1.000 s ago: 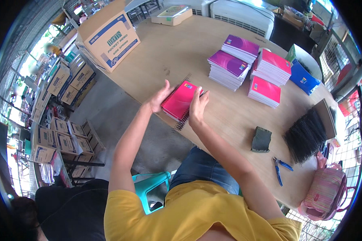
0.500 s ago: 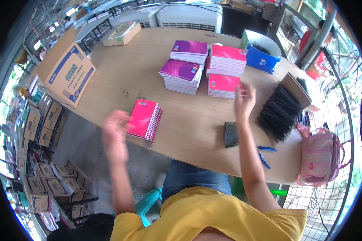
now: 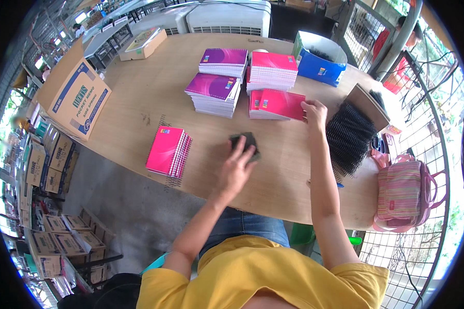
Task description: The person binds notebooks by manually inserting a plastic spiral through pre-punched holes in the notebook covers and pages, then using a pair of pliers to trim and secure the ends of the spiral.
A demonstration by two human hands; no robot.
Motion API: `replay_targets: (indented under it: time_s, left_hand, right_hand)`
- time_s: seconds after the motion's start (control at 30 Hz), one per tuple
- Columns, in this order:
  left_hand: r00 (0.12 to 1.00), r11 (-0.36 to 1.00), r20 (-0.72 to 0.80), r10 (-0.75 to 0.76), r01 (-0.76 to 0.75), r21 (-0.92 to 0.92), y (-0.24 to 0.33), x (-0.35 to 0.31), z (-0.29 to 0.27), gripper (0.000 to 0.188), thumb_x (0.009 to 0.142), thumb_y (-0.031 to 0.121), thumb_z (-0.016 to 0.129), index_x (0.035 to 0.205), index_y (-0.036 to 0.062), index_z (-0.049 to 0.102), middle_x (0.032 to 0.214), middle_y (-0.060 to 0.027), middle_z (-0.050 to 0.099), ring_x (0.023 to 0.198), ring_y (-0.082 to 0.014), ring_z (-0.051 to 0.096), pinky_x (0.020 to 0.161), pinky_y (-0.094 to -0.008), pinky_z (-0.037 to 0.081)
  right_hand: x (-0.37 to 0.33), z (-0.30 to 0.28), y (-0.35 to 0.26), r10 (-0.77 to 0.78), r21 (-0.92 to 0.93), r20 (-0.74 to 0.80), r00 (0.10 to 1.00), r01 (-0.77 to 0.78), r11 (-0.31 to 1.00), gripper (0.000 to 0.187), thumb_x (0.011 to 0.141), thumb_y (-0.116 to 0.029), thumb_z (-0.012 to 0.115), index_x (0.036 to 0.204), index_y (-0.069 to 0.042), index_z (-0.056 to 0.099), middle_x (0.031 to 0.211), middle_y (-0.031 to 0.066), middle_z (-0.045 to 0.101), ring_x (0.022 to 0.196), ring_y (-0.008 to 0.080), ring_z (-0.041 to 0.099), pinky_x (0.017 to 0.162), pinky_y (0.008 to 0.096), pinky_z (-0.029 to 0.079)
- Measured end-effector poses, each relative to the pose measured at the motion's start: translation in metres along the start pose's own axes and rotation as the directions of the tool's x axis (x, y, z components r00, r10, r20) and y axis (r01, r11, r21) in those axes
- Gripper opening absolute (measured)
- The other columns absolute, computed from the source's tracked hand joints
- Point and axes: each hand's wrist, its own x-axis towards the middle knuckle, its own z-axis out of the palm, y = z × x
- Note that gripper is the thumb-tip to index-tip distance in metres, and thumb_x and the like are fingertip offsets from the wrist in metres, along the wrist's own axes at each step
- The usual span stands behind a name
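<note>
My left hand (image 3: pixel 235 169), slightly blurred, has its fingers over a small dark block (image 3: pixel 250 142) on the table and grips it. The thumb and fingers of my right hand (image 3: pixel 314 109) pinch the right edge of a pink-covered notepad (image 3: pixel 283 104). That notepad lies askew over the short front pink stack (image 3: pixel 255 109), partly off it. To the left sits a pile of pink notebooks (image 3: pixel 166 149) with wire spirals along the right side, loose wire ends sticking out at both ends. My right forearm partly hides blue-handled pliers (image 3: pixel 340 185).
Purple notepad stacks (image 3: pixel 215 95) and a taller pink stack (image 3: pixel 273 72) stand beyond my hands. Black wire spirals (image 3: pixel 350 136) lie at the right, near a blue box (image 3: pixel 322 69) and striped bag (image 3: pixel 404 193). An open carton (image 3: pixel 80 103) stands at the left edge.
My left hand has left the spiral-bound pile and moved right to the dark block, which has shifted left and away. My right hand has drawn the top pink notepad rightward. The view has shifted slightly.
</note>
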Motion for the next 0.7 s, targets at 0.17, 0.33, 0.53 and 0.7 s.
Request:
replay_targets:
  time_s: [0.17,0.33,0.53,0.7]
  left_hand:
    - [0.973,0.984,-0.231,0.004,0.038,0.174,-0.013,0.009,-0.055,0.082,0.079,0.037,0.084,0.149,0.013,0.05,0.161,-0.025,0.027,0.146,-0.048,0.03,0.112,-0.0523,0.041]
    - [0.973,0.904,-0.201,0.115,-0.186,-0.386,0.061,0.004,-0.017,0.055,0.089,0.028,0.076,0.14,0.0188,0.058,0.147,-0.0235,0.042,0.135,-0.0439,0.043,0.107,-0.0468,0.045]
    - [0.995,0.914,-0.091,-0.04,0.0,-0.406,0.058,-0.023,0.018,0.016,0.087,0.013,0.077,0.104,0.0152,0.078,0.108,-0.01,0.052,0.096,-0.0217,0.056,0.083,-0.0346,0.049]
    - [0.984,0.927,-0.167,0.063,-0.119,-0.356,0.063,-0.019,0.021,0.02,0.081,0.013,0.081,0.101,0.014,0.076,0.106,-0.0081,0.053,0.098,-0.0225,0.053,0.082,-0.0341,0.048]
  right_hand:
    - [-0.134,-0.033,-0.028,-0.441,0.153,0.023,0.897,0.433,0.888,0.007,0.094,-0.005,0.066,0.095,-0.001,0.06,0.083,-0.0037,0.05,0.076,0.0054,0.044,0.068,0.0208,0.038]
    - [-0.225,-0.066,0.034,-0.402,0.228,0.066,0.913,0.378,0.897,0.014,0.091,0.012,0.062,0.102,0.003,0.062,0.103,0.01,0.067,0.096,0.014,0.064,0.086,0.0258,0.051]
    - [-0.212,-0.102,0.021,-0.31,-0.158,0.196,0.93,0.342,0.926,0.022,0.081,0.009,0.072,0.101,0.0,0.069,0.098,0.0105,0.069,0.098,0.0228,0.068,0.084,0.0327,0.054]
    - [-0.155,-0.12,0.013,-0.593,-0.873,0.229,0.772,0.432,0.227,0.027,0.072,-0.006,0.077,0.098,-0.011,0.068,0.104,0.0051,0.058,0.1,0.0274,0.055,0.085,0.0429,0.044]
